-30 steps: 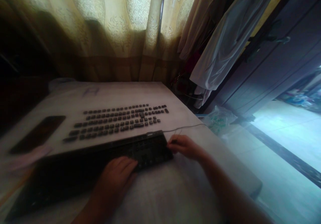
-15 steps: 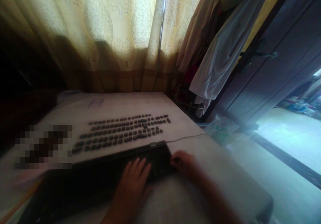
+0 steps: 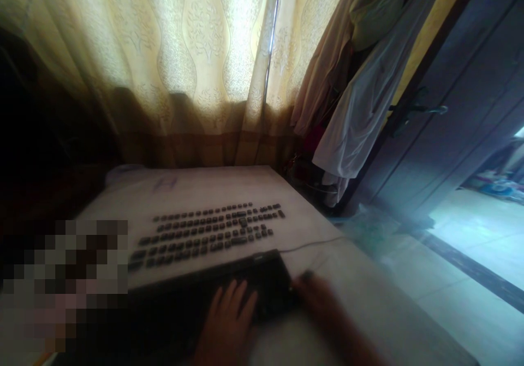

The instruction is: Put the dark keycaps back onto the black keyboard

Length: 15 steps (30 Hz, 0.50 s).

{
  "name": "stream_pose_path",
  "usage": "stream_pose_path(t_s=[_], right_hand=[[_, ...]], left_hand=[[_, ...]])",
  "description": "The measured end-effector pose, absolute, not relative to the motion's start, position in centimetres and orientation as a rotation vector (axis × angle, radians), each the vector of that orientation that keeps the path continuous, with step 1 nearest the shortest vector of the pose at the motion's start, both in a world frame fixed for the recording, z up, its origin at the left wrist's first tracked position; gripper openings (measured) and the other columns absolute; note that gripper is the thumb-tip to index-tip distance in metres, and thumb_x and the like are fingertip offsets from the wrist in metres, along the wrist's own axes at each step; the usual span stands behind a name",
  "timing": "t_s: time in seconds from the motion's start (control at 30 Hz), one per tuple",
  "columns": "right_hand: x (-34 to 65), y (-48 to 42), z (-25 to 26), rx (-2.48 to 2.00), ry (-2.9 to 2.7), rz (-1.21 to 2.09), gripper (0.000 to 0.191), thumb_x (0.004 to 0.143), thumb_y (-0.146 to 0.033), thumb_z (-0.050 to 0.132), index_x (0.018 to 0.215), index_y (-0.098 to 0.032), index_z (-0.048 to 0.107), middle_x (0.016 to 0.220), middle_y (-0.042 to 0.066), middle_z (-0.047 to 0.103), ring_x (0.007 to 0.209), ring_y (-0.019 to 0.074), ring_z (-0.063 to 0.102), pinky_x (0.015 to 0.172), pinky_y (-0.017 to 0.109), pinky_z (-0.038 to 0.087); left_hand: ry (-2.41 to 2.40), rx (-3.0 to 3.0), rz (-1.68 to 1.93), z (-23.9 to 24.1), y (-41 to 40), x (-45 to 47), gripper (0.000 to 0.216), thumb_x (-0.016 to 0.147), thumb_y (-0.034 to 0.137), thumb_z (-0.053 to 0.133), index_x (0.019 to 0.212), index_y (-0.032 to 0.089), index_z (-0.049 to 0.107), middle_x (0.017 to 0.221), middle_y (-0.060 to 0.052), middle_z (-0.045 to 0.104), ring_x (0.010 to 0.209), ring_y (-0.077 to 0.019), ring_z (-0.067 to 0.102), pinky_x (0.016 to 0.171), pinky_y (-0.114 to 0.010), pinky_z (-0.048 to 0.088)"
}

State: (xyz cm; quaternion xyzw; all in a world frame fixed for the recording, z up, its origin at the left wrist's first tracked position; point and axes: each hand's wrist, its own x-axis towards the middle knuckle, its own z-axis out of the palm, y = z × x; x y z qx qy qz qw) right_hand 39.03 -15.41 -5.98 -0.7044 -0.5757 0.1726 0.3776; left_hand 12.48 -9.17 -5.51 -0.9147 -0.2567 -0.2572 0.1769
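Observation:
A black keyboard base (image 3: 180,306) lies across the front of the table, its surface too dark to show detail. On its right half my left hand (image 3: 229,319) rests flat with the fingers spread. Just off the base's right end, my right hand (image 3: 317,295) is blurred, its fingers drawn together. A small dark piece (image 3: 308,274) shows at those fingers, too smeared to name. Beyond the base, loose black keycaps (image 3: 204,226) lie in several rows on the pale tabletop, grouped much like a keyboard layout.
A thin cable (image 3: 313,243) runs from the base's back edge to the right over the white-covered table (image 3: 229,183). Pixelation hides an item at the left. Behind hang a patterned curtain (image 3: 204,43) and clothes (image 3: 347,120). A door (image 3: 434,109) and tiled floor (image 3: 462,246) are at the right.
My head view has tilted up slightly, so everything sits lower. My right hand has shifted a little right, away from the base's edge. My left hand stays on the base.

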Motion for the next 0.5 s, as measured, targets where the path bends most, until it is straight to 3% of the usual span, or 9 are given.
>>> stream_pose_path(t_s=[0.27, 0.5], right_hand=[[39.1, -14.8, -4.7, -1.771, -1.183, 0.429, 0.059, 0.087, -0.069, 0.039, 0.076, -0.019, 0.068, 0.056, 0.006, 0.064, 0.050, 0.0184, 0.060, 0.049, 0.027, 0.045], [41.1, -11.5, -4.2, -1.807, -1.227, 0.385, 0.042, 0.080, -0.057, 0.053, 0.063, -0.020, 0.064, 0.058, 0.004, 0.064, 0.056, 0.0192, 0.061, 0.055, 0.028, 0.046]], left_hand=[[-0.832, -2.661, -0.710, -5.2, -9.8, 12.6, 0.042, 0.088, 0.028, 0.054, 0.130, 0.026, 0.055, 0.130, -0.006, 0.064, 0.116, -0.0272, 0.062, 0.092, -0.047, 0.052], [-0.626, -2.542, -0.881, -5.0, -9.3, 12.0, 0.029, 0.090, 0.024, 0.049, 0.114, 0.023, 0.064, 0.117, -0.003, 0.071, 0.105, -0.0200, 0.066, 0.087, -0.034, 0.052]])
